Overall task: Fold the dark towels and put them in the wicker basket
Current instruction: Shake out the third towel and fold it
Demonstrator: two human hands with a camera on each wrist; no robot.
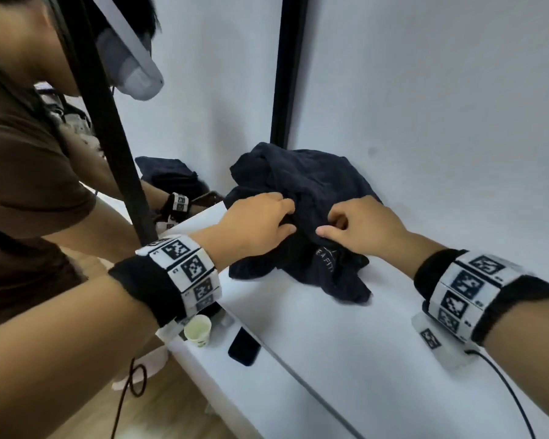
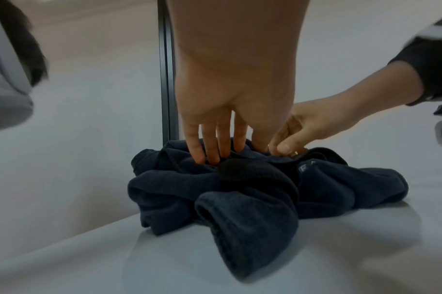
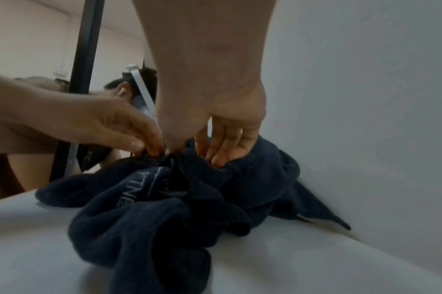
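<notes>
A white smooth table (image 1: 346,359) stands against a pale grey wall (image 1: 441,90). At 7 o'clock, near the table's edge, stands a small white paper cup (image 1: 198,330); just beside it, toward 6 o'clock, lies a flat black phone (image 1: 244,346). A black-framed mirror (image 1: 184,90) stands at 11 o'clock. A black cable (image 1: 507,391) runs at 4 o'clock.

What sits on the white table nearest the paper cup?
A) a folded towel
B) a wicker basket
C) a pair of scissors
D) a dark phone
D: a dark phone lies flat on the table right beside the cup; no basket shows.
</notes>
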